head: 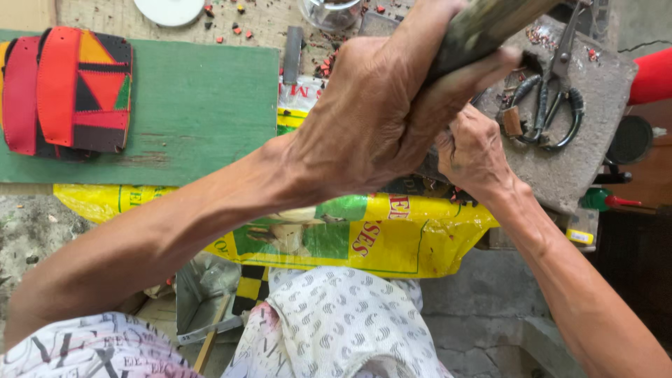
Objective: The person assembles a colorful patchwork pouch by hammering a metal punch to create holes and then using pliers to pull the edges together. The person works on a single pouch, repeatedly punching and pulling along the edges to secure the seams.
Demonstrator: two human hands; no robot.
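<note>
From the head camera, the left hand (381, 115) is clenched around a thick grey-green tool handle (483, 24), raised above the grey stone slab (595, 91). The right hand (472, 150) rests curled at the slab's near edge; what its fingers grip is hidden. Scissors (553, 98) lie on the slab. Left of it sits a green board (203, 105) bearing red patchwork pieces (70, 87); a yellow sack (399, 238) spreads below the slab.
</note>
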